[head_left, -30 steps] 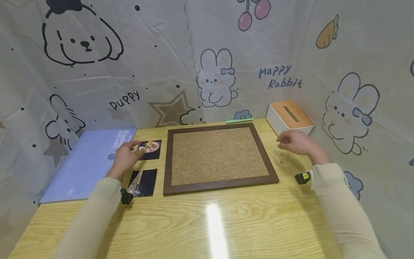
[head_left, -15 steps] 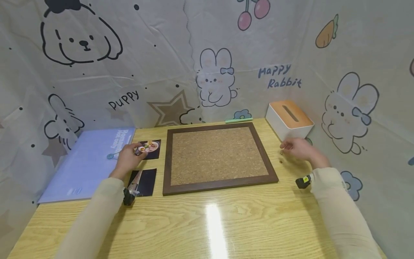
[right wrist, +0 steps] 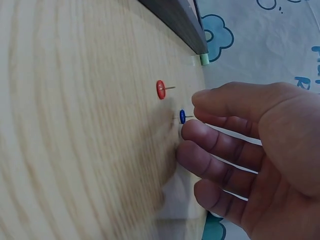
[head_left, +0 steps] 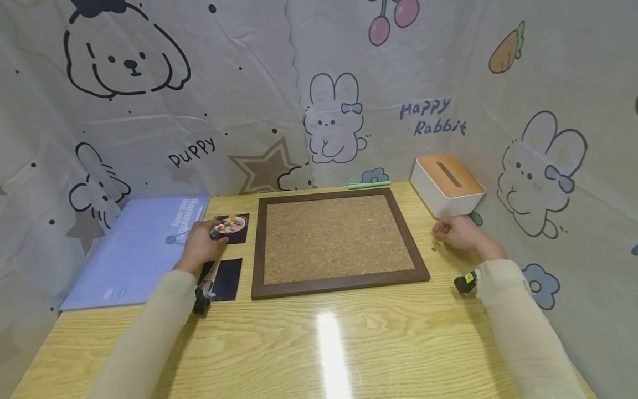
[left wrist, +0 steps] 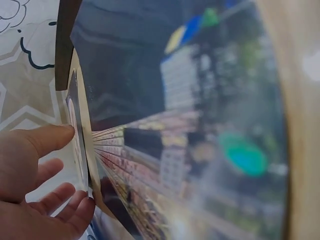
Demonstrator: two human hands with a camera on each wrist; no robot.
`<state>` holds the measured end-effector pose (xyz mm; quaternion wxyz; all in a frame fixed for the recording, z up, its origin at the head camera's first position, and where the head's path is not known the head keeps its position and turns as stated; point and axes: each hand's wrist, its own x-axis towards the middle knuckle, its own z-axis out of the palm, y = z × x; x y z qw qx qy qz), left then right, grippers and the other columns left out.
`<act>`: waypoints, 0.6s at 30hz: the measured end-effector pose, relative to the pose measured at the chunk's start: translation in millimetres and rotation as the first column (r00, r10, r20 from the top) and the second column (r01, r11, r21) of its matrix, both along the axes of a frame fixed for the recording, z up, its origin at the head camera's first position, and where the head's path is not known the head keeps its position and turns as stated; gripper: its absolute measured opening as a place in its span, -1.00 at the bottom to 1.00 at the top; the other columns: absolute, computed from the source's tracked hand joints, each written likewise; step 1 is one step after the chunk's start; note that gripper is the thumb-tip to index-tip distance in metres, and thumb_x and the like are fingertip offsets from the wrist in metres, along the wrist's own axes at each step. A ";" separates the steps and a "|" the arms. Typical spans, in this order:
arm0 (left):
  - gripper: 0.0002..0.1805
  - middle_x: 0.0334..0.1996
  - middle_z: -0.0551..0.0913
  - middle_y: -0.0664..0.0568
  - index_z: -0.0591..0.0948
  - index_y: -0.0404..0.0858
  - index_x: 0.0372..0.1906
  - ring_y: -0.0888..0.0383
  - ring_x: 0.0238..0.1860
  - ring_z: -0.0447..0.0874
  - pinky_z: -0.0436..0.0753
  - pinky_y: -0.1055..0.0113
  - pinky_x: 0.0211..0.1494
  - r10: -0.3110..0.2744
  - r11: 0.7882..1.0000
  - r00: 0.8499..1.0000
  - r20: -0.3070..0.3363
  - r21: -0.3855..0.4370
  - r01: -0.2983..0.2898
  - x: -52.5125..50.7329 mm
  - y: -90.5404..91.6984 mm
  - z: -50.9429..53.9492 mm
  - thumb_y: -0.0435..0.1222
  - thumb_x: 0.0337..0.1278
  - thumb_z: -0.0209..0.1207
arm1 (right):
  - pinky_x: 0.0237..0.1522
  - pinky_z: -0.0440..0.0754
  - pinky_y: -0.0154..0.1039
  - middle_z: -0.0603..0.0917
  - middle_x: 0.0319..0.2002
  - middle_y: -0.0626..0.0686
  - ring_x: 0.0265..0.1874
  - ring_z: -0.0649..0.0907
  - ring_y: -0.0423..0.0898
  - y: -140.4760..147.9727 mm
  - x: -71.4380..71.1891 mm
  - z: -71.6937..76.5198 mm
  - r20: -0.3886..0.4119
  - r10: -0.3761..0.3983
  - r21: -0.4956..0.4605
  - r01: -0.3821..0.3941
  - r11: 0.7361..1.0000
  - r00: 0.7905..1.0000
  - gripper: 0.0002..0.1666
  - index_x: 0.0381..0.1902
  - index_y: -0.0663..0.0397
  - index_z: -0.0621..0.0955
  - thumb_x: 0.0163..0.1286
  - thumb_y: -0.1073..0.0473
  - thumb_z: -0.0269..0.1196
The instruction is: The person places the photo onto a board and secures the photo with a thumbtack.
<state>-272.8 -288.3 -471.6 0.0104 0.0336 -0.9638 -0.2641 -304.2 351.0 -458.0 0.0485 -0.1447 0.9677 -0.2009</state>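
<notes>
Over the left part of the upper photo card (head_left: 236,230) is my left hand (head_left: 200,244); its thumb and fingertips touch the card's edges, fingers loosely bent. The lower photo card (head_left: 228,280) lies nearer me and fills much of the left wrist view (left wrist: 135,60). To the right of the corkboard (head_left: 339,238), my right hand (head_left: 461,233) hovers low at the table, its thumb and fingers bent and apart. The right wrist view shows a blue thumbtack (right wrist: 182,117) right at these fingertips and a red thumbtack (right wrist: 161,89) beside it, both points up.
A blue folder-like sheet (head_left: 129,255) lies at the left, partly behind the left hand. Behind the right hand stands a white box with an orange lid (head_left: 448,180). A green pen (head_left: 369,185) lies behind the board, along the printed curtain.
My right hand has come down and toward me, onto the spot by the tacks. My left hand has shifted slightly right, further over the upper card.
</notes>
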 end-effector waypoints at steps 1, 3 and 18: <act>-0.35 0.34 0.26 -0.51 0.37 -0.42 0.40 -0.44 0.33 0.27 0.32 -0.28 0.39 0.000 1.000 1.000 0.003 -0.003 0.000 0.5 0.7 0.3 -0.22 0.29 0.22 | -0.30 0.51 -0.26 0.72 -0.35 0.07 -0.35 0.60 -0.11 0.2 0.0 -0.4 -0.002 0.002 0.003 -0.002 1.000 1.000 -0.84 -0.22 0.18 0.69 0.30 0.20 0.32; -0.35 0.35 0.24 -0.51 0.37 -0.43 0.40 -0.45 0.33 0.25 0.30 -0.28 0.40 0.001 1.000 1.000 0.009 0.002 -0.001 1.9 1.6 1.3 -0.23 0.28 0.21 | -0.30 0.50 -0.27 0.72 -0.35 0.05 -0.35 0.60 -0.12 -0.2 0.2 -0.5 0.000 0.000 0.009 0.000 1.000 1.000 -0.85 -0.22 0.16 0.70 0.30 0.20 0.33; -0.36 0.40 0.15 -0.48 0.42 -0.40 0.38 -0.42 0.35 0.23 0.32 -0.23 0.41 0.062 0.997 0.997 0.040 0.040 -0.064 -0.8 5.1 2.8 -0.29 0.21 0.24 | -0.21 0.51 -0.23 0.75 -0.35 0.07 -0.32 0.62 -0.06 -0.4 1.5 -5.0 -0.008 -0.036 -0.006 0.036 0.999 0.999 -0.91 -0.28 0.16 0.72 0.27 0.28 0.30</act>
